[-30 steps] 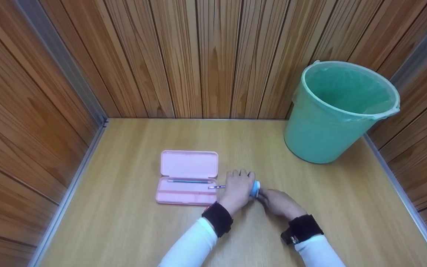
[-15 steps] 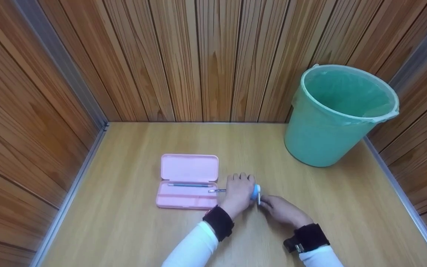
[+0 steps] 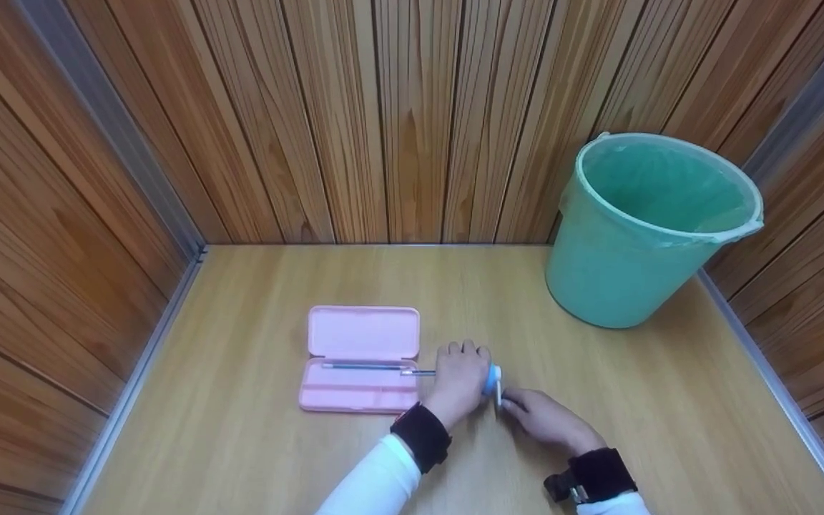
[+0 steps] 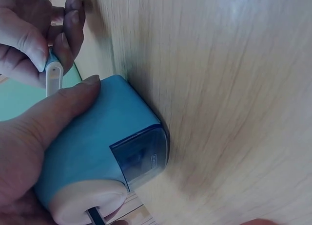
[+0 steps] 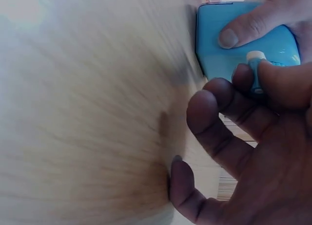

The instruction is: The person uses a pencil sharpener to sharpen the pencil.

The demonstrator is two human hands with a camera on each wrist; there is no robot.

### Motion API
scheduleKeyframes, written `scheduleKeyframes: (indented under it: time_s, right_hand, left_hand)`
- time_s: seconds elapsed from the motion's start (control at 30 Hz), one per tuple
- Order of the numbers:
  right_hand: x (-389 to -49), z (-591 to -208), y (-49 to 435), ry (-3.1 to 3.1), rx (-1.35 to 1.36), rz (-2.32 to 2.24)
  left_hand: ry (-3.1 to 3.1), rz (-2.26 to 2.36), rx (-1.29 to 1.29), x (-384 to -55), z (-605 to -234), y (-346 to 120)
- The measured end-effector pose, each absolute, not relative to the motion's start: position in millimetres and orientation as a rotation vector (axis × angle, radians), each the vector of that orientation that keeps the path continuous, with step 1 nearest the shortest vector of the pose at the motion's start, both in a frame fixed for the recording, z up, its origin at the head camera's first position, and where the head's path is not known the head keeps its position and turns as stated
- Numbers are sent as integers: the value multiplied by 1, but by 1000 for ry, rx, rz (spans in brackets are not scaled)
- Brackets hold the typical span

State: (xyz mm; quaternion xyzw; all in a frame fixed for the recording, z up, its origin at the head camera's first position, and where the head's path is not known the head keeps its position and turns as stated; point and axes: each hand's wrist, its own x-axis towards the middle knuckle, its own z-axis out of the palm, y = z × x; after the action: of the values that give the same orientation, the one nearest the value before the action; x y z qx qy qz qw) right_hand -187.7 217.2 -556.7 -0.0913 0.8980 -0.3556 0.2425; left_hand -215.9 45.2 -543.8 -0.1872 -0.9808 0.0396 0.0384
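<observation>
The left hand (image 3: 458, 375) was wrapped around a blue pencil sharpener (image 4: 97, 132), while the right hand (image 3: 544, 415) pinched its crank knob (image 5: 255, 71). A pencil (image 3: 420, 373) stuck out left of the grip, toward an open pink case (image 3: 363, 332) holding another pencil (image 3: 362, 367). Well beyond the right hand stood a green bin (image 3: 619, 279).

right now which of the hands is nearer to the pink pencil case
Left. The left hand is just right of the pink pencil case, gripping the blue sharpener; the right hand is farther right, pinching the crank knob.
</observation>
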Motion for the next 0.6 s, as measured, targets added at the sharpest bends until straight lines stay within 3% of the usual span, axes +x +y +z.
scheduleKeyframes:
  time_s: [0.33,0.6]
  right_hand:
    - [-183,-560,223,2480,-541,-1063]
    - [-180,-560,224,2477,-500,-1181]
  left_hand:
    - [-2995,114,-570,-215,-544,45]
    - [-3004,119,-611,-215,-542,44]
